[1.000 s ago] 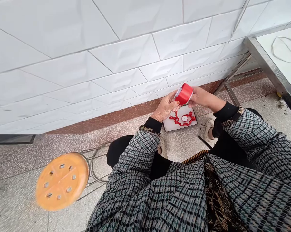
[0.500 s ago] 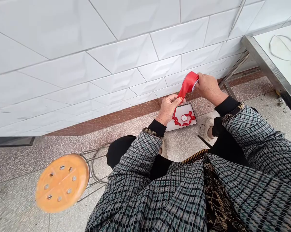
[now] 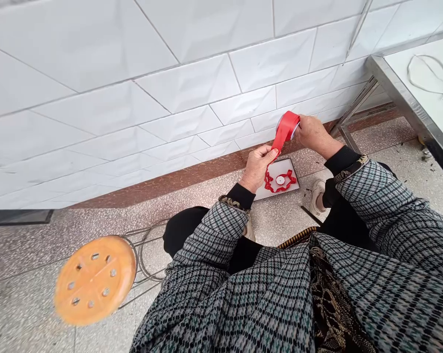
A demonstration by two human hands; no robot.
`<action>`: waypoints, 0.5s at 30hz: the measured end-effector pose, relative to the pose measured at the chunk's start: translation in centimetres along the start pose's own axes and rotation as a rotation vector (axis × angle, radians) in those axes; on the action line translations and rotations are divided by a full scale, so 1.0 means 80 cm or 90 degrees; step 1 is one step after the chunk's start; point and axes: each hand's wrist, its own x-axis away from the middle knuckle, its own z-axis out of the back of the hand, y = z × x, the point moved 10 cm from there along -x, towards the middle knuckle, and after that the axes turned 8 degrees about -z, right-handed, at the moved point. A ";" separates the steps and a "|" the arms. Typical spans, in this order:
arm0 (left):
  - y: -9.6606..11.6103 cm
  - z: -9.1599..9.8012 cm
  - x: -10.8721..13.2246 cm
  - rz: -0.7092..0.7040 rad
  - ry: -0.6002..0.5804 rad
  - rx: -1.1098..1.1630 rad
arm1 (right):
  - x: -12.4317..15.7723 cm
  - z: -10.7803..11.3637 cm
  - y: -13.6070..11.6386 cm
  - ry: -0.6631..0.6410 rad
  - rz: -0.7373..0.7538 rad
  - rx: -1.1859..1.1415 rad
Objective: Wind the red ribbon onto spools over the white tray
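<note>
My right hand (image 3: 313,135) holds a roll of red ribbon (image 3: 288,125) up in front of the tiled wall. A short length of ribbon runs down from the roll to my left hand (image 3: 257,165), which pinches its free end between thumb and fingers. Below my hands, on the floor, lies a white board (image 3: 293,169) with a ring of folded red ribbon (image 3: 279,184) around a small white disc. I am seated, and both sleeves are checked grey.
An orange round stool (image 3: 94,279) with holes stands on a wire frame at the lower left. A steel table (image 3: 408,93) with a white wire on top is at the upper right. My shoes (image 3: 319,193) rest on the speckled floor by the board.
The roll was held between both hands close together. My right hand lifted it up and right, drawing out a strip of ribbon, while my left hand kept the free end.
</note>
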 end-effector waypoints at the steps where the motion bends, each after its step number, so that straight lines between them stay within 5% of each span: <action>1: 0.001 0.000 0.000 -0.001 -0.002 -0.003 | -0.001 -0.004 0.000 -0.028 0.008 -0.054; 7: 0.016 0.005 0.000 -0.059 -0.004 -0.093 | 0.010 -0.029 -0.006 -0.234 -0.055 -0.368; 10: 0.035 0.012 0.001 -0.146 0.021 -0.185 | 0.015 -0.033 -0.009 -0.278 -0.101 -0.434; 15: 0.037 0.022 0.000 -0.145 0.056 -0.248 | 0.015 -0.037 -0.007 -0.302 -0.139 -0.453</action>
